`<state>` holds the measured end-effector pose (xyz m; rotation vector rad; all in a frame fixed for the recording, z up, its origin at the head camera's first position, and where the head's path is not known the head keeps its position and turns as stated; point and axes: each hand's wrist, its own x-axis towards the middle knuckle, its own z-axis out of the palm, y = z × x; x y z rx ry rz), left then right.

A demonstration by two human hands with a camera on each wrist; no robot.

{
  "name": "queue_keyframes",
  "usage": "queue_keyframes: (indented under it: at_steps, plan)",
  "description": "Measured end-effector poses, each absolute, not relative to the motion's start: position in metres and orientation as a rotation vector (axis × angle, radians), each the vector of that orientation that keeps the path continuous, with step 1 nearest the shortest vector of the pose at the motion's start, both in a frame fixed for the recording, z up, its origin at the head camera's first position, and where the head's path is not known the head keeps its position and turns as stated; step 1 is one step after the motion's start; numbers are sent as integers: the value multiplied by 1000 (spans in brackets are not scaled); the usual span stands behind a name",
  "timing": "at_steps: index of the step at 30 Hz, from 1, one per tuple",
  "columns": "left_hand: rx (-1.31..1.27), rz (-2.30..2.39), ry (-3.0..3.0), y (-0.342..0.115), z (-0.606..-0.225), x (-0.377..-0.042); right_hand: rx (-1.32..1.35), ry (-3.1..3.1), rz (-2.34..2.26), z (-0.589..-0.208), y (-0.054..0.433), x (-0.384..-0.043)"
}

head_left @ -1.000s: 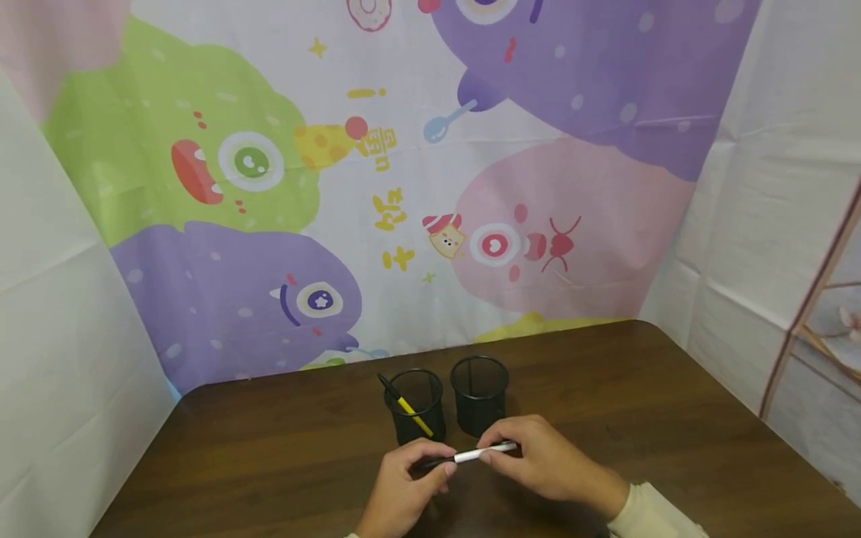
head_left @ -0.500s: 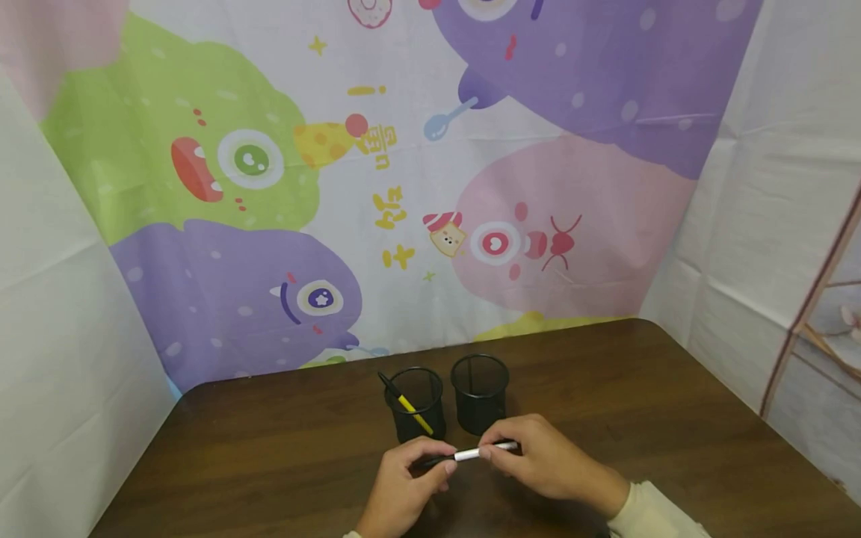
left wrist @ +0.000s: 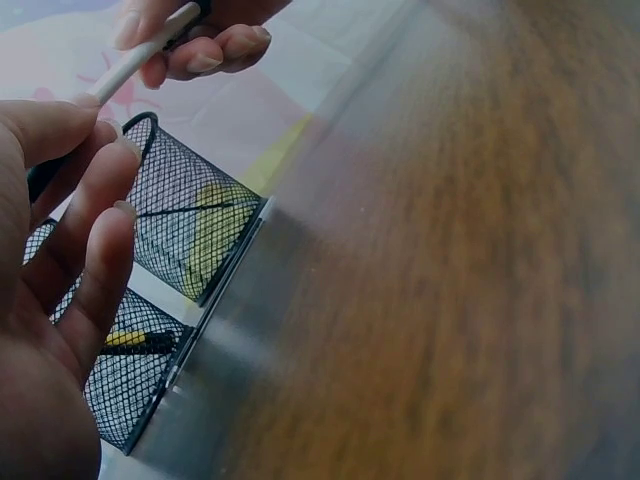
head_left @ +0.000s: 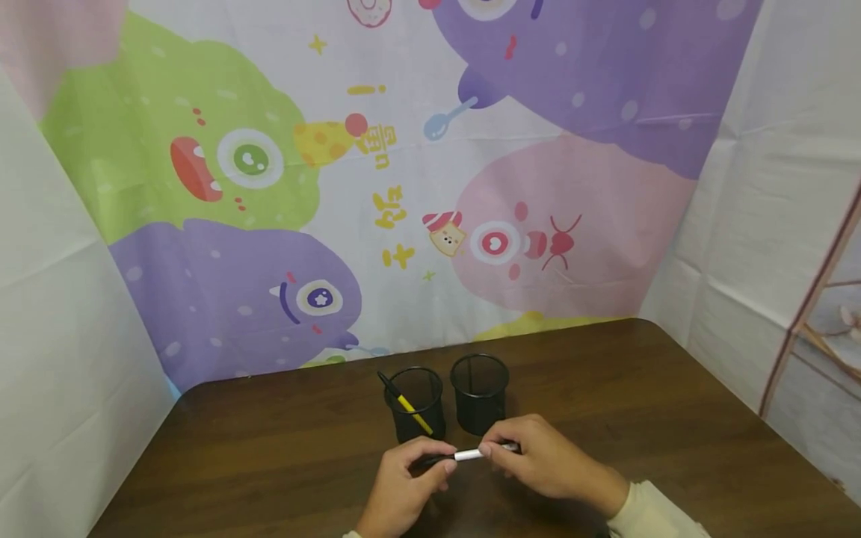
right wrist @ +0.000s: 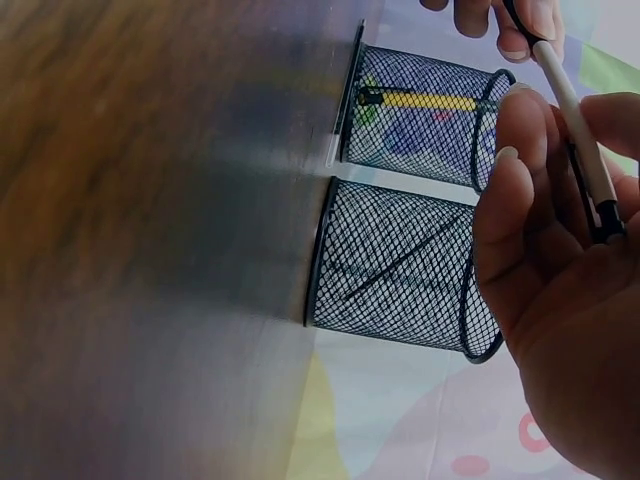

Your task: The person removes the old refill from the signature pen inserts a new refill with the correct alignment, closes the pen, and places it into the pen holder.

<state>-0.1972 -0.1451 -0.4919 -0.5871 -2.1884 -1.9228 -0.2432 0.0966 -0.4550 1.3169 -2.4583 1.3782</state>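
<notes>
A pen with a white barrel (head_left: pixel 468 454) and black ends is held level between both hands, over the table in front of two mesh cups. My left hand (head_left: pixel 409 478) pinches its black left part between thumb and fingertips. Near the other end, my right hand (head_left: pixel 548 459) pinches the white part with thumb and index finger. In the right wrist view a dark clip (right wrist: pixel 580 185) runs along the barrel beside my palm, toward a black tip. The left wrist view shows the white barrel (left wrist: pixel 140 62) spanning the gap between the hands; the left fingers hide the black part there.
Just beyond the hands stand two black mesh pen cups, a left cup (head_left: pixel 430 430) and a right cup (head_left: pixel 479 415), side by side. A yellow and black pen (head_left: pixel 406 406) leans in the left one. Behind the brown table (head_left: pixel 269 448) hangs a cartoon-printed cloth (head_left: pixel 417 321).
The right fingertips have shifted slightly on the white pen. Both hands otherwise keep their places, and the cups have not moved.
</notes>
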Motion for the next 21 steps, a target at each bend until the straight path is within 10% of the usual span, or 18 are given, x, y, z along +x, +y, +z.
queue_keyframes:
  at_steps: [21]
  plan:
    - [-488, -1950, -2198, -145, -491, -197, 1341, -2412, 1283, -454, 101, -245]
